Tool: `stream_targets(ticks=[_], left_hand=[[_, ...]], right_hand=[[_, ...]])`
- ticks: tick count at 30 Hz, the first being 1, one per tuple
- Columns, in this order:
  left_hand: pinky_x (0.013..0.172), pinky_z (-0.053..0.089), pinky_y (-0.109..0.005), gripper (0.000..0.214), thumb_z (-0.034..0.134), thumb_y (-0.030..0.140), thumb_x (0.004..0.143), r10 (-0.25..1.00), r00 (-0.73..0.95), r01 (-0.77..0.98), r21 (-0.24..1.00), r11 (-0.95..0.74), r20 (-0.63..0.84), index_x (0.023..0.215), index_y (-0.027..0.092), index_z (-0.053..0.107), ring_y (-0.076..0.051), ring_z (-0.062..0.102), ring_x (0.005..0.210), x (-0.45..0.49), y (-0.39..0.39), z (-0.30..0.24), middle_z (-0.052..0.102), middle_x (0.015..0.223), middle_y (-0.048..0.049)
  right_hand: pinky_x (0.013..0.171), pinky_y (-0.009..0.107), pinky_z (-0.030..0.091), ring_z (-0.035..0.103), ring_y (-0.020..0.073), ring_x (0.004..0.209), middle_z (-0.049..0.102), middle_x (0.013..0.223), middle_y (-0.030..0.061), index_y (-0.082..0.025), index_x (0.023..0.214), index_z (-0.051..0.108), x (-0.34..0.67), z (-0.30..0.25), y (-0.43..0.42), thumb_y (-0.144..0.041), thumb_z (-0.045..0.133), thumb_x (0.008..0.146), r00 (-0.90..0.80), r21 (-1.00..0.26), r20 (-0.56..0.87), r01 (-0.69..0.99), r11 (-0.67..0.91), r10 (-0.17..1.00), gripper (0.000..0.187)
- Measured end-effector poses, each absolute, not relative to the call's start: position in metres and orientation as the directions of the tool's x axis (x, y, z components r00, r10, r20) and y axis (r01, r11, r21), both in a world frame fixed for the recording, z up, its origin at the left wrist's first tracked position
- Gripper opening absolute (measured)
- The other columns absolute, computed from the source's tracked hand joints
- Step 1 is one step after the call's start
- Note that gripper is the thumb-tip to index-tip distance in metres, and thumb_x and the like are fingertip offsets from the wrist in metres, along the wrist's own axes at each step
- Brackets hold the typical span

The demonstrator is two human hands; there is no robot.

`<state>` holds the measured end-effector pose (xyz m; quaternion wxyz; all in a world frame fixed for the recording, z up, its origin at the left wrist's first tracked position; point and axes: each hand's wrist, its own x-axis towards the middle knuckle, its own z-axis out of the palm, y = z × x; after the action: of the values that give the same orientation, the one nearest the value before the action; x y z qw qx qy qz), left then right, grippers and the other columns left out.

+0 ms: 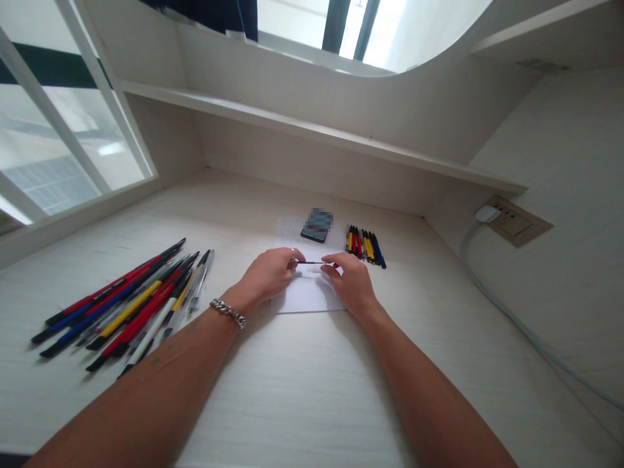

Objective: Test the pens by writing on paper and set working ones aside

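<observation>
Above a white sheet of paper [305,300], a thin dark pen refill [309,262] is held level between my two hands. My left hand [270,274] pinches its left end between thumb and fingers. At the other end, the fingertips of my right hand [355,283] are closed on its lighter tip. A small row of assembled-looking pens [364,246] in red, yellow, black and blue lies just beyond my right hand. To the left of my left forearm is a larger pile of pen parts [131,299], with coloured barrels, black ends and clear tubes.
A phone [316,226] with a blurred screen lies at the paper's top edge. The white desk [302,390] is bounded by a back shelf [312,130]. At right, a white charger [487,213] sits in a wall socket [521,222], its cable [511,322] running down.
</observation>
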<state>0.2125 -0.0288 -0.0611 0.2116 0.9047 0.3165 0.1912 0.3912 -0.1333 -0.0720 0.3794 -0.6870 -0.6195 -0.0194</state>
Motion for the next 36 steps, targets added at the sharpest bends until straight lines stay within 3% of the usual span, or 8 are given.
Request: stream_targets(ticks=[5, 10, 14, 28, 32, 36], left_hand=[[0.077, 0.047, -0.030, 0.030, 0.046, 0.019, 0.086, 0.645, 0.732, 0.485, 0.497, -0.720, 0.220, 0.106, 0.024, 0.069, -0.021, 0.064, 0.091, 0.212, -0.028, -0.063, 0.072, 0.104, -0.0066], [0.078, 0.047, -0.031, 0.031, 0.046, 0.019, 0.086, 0.690, 0.697, 0.538, 0.492, -0.684, 0.198, 0.106, 0.023, 0.069, -0.022, 0.064, 0.091, 0.209, -0.022, -0.063, 0.073, 0.103, -0.0076], [0.078, 0.047, -0.031, 0.032, 0.045, 0.019, 0.087, 0.704, 0.684, 0.549, 0.499, -0.671, 0.195, 0.107, 0.023, 0.070, -0.022, 0.064, 0.090, 0.209, -0.021, -0.062, 0.073, 0.102, -0.0078], [0.079, 0.047, -0.030, 0.032, 0.045, 0.017, 0.087, 0.677, 0.706, 0.508, 0.519, -0.687, 0.206, 0.107, 0.021, 0.069, -0.021, 0.064, 0.091, 0.211, -0.024, -0.062, 0.073, 0.103, -0.0077], [0.079, 0.047, -0.031, 0.032, 0.045, 0.017, 0.087, 0.671, 0.710, 0.501, 0.516, -0.695, 0.214, 0.107, 0.021, 0.069, -0.021, 0.064, 0.090, 0.211, -0.024, -0.062, 0.073, 0.102, -0.0079], [0.081, 0.047, -0.031, 0.031, 0.046, 0.018, 0.086, 0.663, 0.717, 0.490, 0.523, -0.697, 0.212, 0.107, 0.021, 0.069, -0.021, 0.064, 0.093, 0.212, -0.026, -0.061, 0.072, 0.104, -0.0076]], right_hand=[[0.082, 0.032, 0.044, 0.061, 0.0201, 0.088, 0.071, 0.091, 0.0050, -0.021, 0.086, 0.071, 0.393, -0.069, -0.134, -0.016, 0.057, 0.086, 0.224, -0.464, 0.481, 0.885, 0.030, 0.848, 0.015], [0.077, 0.030, 0.044, 0.061, 0.0182, 0.082, 0.071, 0.088, 0.0044, -0.021, 0.085, 0.072, 0.401, -0.066, -0.136, -0.017, 0.061, 0.084, 0.268, -0.514, 0.424, 0.858, -0.014, 0.865, 0.012], [0.076, 0.030, 0.042, 0.058, 0.0180, 0.081, 0.068, 0.086, 0.0045, -0.023, 0.082, 0.075, 0.399, -0.067, -0.136, -0.016, 0.065, 0.080, 0.216, -0.452, 0.351, 0.891, -0.037, 0.911, 0.013], [0.073, 0.029, 0.042, 0.059, 0.0178, 0.077, 0.068, 0.084, 0.0051, -0.025, 0.089, 0.078, 0.393, -0.072, -0.134, -0.021, 0.062, 0.083, 0.189, -0.407, 0.284, 0.912, -0.060, 0.940, 0.017], [0.075, 0.030, 0.044, 0.060, 0.0181, 0.078, 0.070, 0.086, 0.0052, -0.024, 0.091, 0.077, 0.393, -0.070, -0.135, -0.022, 0.063, 0.083, 0.209, -0.435, 0.316, 0.899, -0.055, 0.926, 0.016], [0.079, 0.031, 0.045, 0.061, 0.0186, 0.081, 0.070, 0.088, 0.0051, -0.022, 0.093, 0.074, 0.395, -0.066, -0.137, -0.024, 0.063, 0.085, 0.245, -0.480, 0.462, 0.877, 0.008, 0.852, 0.014]])
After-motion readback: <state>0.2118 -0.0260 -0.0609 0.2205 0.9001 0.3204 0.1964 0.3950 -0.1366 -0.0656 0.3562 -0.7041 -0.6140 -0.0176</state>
